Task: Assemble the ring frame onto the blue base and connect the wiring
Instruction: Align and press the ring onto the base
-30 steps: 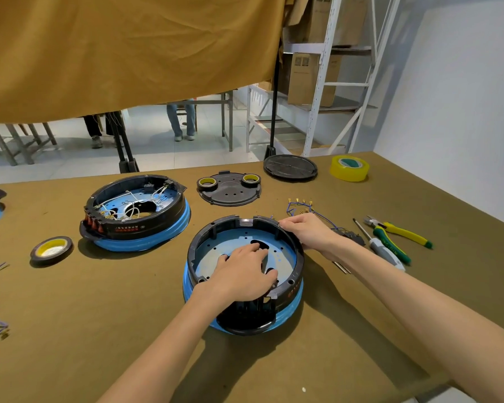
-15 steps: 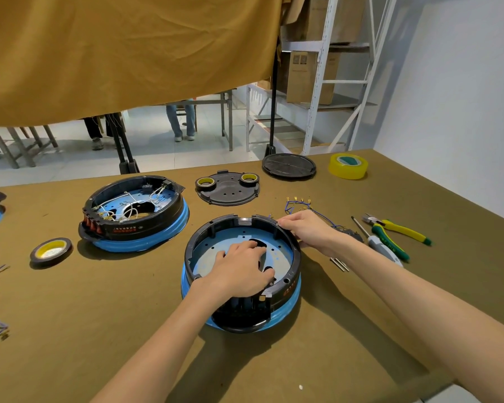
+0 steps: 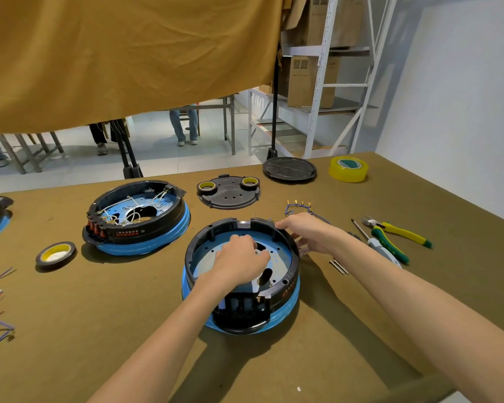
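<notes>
While left hand (image 3: 240,263) presses inside ring frame (image 3: 291,251), right hand (image 3: 309,232) grips its rim.

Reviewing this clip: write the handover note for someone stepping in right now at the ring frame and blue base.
Left hand: inside the ring frame, fingers curled on the plate, grip unclear.
Right hand: holding the frame's far right rim.
Ring frame sits on the blue base, front centre of the table.
Done: frame placed on base.
Left: no wires inside it yet; blue wire bundle lies just behind the right hand. A wired unit at left shows the target.
</notes>
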The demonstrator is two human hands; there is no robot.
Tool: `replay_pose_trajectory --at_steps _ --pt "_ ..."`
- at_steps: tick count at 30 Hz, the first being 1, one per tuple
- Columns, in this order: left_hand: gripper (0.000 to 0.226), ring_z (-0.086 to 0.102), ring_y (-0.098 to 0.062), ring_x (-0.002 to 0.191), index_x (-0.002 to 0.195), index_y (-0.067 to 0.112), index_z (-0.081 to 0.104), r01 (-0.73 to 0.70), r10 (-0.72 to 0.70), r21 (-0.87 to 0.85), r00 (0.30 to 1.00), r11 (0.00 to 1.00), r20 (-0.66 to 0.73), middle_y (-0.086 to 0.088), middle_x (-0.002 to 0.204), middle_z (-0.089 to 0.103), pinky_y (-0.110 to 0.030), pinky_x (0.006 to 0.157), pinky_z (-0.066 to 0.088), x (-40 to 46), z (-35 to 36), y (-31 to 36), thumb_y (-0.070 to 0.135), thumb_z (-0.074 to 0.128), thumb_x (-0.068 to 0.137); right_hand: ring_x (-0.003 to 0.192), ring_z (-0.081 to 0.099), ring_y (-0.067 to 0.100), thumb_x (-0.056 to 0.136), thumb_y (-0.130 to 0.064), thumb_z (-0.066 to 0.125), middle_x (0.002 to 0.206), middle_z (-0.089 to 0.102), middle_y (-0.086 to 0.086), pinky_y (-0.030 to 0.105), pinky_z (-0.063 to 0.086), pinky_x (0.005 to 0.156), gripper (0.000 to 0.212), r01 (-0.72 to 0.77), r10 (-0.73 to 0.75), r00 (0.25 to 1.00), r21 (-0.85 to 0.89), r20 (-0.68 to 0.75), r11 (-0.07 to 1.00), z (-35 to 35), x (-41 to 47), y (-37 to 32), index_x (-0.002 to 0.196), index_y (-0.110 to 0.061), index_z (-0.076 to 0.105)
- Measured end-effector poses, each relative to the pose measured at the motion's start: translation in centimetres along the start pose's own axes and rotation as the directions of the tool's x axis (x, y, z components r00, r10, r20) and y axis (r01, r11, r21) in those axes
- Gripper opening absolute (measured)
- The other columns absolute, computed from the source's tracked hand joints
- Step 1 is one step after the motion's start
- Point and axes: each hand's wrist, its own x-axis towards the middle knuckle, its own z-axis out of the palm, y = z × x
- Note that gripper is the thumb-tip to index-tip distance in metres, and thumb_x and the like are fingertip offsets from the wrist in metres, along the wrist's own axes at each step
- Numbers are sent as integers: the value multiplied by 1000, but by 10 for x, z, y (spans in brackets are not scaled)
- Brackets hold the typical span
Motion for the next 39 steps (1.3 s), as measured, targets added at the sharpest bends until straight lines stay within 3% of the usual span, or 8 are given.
replay_pose_trajectory --at_steps 4,11,14,20,29,34,37,39 --pt "38 30 -19 53 67 12 38 93 -90 -136 995 986 34 -3 59 31 -31 57 26 14 -6 12 25 56 97 91 70 28 98 -34 59 114 65 15 36 62 64 27 -38 39 999 -25 37 999 -5 -1 -3 118 -15 64" --pt "33 26 -10 39 87 11 57 424 -309 -321 884 847 351 6 47 43 -19 39 21 31 -12 27 40 54 102 95 70 26 98 -28 59 111 67 12 35 62 63 23 -17 13 993 34 115 999 -11 -7 7 114 -14 65" --pt "33 28 -7 39 98 12 61 468 -336 -368 867 803 369 6 51 44 -18 38 22 34 -9 32 44 56 101 96 71 27 97 -32 60 113 66 12 35 63 67 24 -19 12 992 51 129 999 -13 -6 12 112 -14 65" --pt "43 31 -9 44 83 16 57 496 -332 -461 857 735 393 7 52 40 -22 47 25 31 -11 30 58 56 94 83 72 23 82 -52 73 105 69 15 33 60 71 57 -91 57 978 162 200 983 -20 -8 21 118 -9 61" --pt "62 38 -11 49 78 18 60 373 -195 -520 910 768 365 7 53 43 -24 54 30 16 -36 37 80 61 80 89 71 26 72 -41 85 110 72 15 35 60 80 78 -186 -80 893 524 444 831 -21 -24 15 132 2 59" --pt "76 47 -11 56 93 10 70 280 -190 -440 952 853 239 6 57 53 -26 61 43 10 -39 35 84 56 79 80 74 23 68 -37 86 94 76 12 32 60 68 71 -119 -45 947 475 319 872 -19 -32 5 124 0 62" --pt "80 58 -9 78 121 7 65 151 -162 -237 986 960 -28 3 91 66 -31 73 54 3 -38 34 77 62 82 85 71 25 67 -36 86 97 73 14 31 59 66 71 -138 -4 959 482 282 865 -16 -36 6 123 0 61" --pt "78 55 -2 88 138 16 49 -2 -27 -141 979 990 -200 8 108 57 -22 66 44 -10 -33 39 69 68 83 86 69 26 67 -35 86 102 71 15 33 59 69 72 -165 12 960 526 281 834 -13 -38 7 123 1 60"
